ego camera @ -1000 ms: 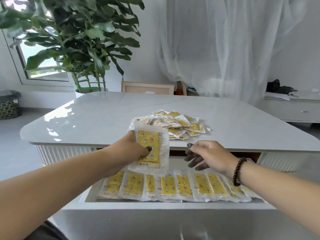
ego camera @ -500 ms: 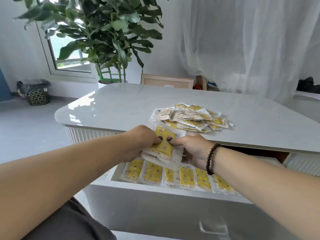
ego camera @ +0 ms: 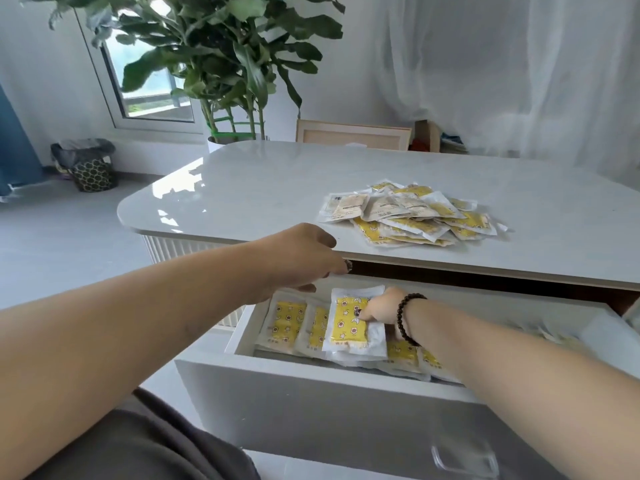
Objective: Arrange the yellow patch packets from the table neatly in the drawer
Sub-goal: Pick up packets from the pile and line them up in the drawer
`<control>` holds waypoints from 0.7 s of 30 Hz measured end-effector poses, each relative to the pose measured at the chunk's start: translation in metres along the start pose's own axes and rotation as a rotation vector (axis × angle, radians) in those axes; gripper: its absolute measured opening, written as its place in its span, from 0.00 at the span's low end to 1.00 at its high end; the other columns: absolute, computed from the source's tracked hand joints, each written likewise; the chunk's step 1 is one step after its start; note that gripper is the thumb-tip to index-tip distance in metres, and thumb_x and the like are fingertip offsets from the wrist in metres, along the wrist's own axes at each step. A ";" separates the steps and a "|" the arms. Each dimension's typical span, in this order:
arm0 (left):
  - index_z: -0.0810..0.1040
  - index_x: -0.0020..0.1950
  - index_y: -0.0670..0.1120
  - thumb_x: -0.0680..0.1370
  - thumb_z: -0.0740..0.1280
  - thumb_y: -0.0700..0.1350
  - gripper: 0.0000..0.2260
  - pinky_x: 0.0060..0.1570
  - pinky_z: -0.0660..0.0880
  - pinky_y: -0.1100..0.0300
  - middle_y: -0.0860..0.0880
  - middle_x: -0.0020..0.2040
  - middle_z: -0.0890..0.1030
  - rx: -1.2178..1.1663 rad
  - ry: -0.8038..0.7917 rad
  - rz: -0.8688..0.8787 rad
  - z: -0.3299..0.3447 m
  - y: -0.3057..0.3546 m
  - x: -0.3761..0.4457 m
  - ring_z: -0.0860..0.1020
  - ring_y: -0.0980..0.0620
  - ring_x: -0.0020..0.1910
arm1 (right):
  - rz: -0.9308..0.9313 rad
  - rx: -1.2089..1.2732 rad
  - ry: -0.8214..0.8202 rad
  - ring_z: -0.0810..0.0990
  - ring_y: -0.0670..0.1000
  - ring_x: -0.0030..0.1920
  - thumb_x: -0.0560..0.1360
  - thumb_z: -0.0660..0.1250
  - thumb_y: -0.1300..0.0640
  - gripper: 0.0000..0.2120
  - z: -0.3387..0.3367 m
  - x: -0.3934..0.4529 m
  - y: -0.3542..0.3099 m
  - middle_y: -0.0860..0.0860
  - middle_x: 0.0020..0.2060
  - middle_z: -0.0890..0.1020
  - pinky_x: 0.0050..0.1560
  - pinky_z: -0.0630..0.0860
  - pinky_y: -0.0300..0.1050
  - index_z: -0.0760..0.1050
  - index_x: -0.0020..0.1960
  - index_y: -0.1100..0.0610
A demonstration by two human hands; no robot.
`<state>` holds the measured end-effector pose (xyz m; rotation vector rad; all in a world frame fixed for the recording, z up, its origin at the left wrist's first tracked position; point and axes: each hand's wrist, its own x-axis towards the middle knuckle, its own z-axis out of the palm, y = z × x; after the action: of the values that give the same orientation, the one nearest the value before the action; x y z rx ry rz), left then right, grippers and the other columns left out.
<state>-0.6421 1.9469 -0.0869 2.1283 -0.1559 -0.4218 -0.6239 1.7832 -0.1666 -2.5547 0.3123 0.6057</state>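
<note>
A loose pile of yellow patch packets (ego camera: 408,220) lies on the white table (ego camera: 263,188), near its front edge. Below it the white drawer (ego camera: 311,393) stands pulled out, with a row of yellow packets (ego camera: 289,320) laid side by side inside. My right hand (ego camera: 381,310), a bead bracelet on its wrist, pinches one yellow packet (ego camera: 348,327) that lies on top of the row, left of centre. My left hand (ego camera: 304,258) hovers above the drawer's back left corner with loosely curled fingers and holds nothing. My right forearm hides the right part of the row.
A big potted plant (ego camera: 225,64) stands behind the table at the left. A patterned bin (ego camera: 91,168) sits on the floor by the window. A clear handle (ego camera: 464,459) is on the drawer front. A wooden frame (ego camera: 353,135) leans behind the table.
The packet went from my left hand to my right hand, which lowered it onto the row in the drawer. My left hand let go and drew back upward.
</note>
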 end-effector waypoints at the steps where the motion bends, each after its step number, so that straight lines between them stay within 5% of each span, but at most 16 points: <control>1: 0.70 0.71 0.49 0.75 0.69 0.44 0.24 0.57 0.79 0.54 0.49 0.58 0.79 -0.002 -0.001 0.000 0.000 0.000 0.002 0.78 0.52 0.57 | 0.032 -0.016 0.007 0.73 0.56 0.64 0.78 0.62 0.56 0.17 0.003 0.009 0.001 0.58 0.62 0.75 0.63 0.68 0.44 0.72 0.64 0.62; 9: 0.66 0.72 0.49 0.75 0.70 0.45 0.27 0.56 0.79 0.54 0.48 0.57 0.80 -0.021 0.004 -0.036 0.004 -0.002 0.020 0.79 0.52 0.56 | 0.020 -0.022 -0.079 0.69 0.56 0.69 0.78 0.63 0.54 0.25 0.006 0.045 0.003 0.59 0.70 0.68 0.67 0.68 0.47 0.65 0.71 0.65; 13: 0.67 0.72 0.50 0.75 0.70 0.45 0.26 0.56 0.79 0.54 0.48 0.57 0.80 -0.007 -0.018 -0.043 0.011 0.000 0.029 0.79 0.52 0.56 | 0.093 -0.020 0.008 0.77 0.53 0.58 0.72 0.72 0.49 0.33 0.014 0.060 0.004 0.56 0.62 0.75 0.55 0.76 0.43 0.65 0.70 0.62; 16: 0.68 0.71 0.50 0.75 0.70 0.45 0.26 0.56 0.79 0.53 0.48 0.58 0.80 0.002 -0.033 -0.035 0.016 0.003 0.032 0.79 0.51 0.57 | 0.082 -0.102 0.075 0.76 0.51 0.46 0.70 0.73 0.46 0.30 0.013 0.057 0.005 0.53 0.50 0.77 0.42 0.74 0.40 0.69 0.65 0.61; 21: 0.66 0.72 0.49 0.76 0.69 0.44 0.26 0.56 0.78 0.54 0.48 0.61 0.77 0.027 -0.031 -0.001 0.022 0.009 0.032 0.77 0.50 0.58 | -0.032 -0.419 0.125 0.76 0.52 0.45 0.76 0.64 0.52 0.19 0.007 0.043 0.000 0.55 0.50 0.79 0.42 0.75 0.42 0.71 0.62 0.63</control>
<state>-0.6196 1.9164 -0.0983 2.1488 -0.1789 -0.4556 -0.5889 1.7817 -0.1922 -3.0010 0.2022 0.5469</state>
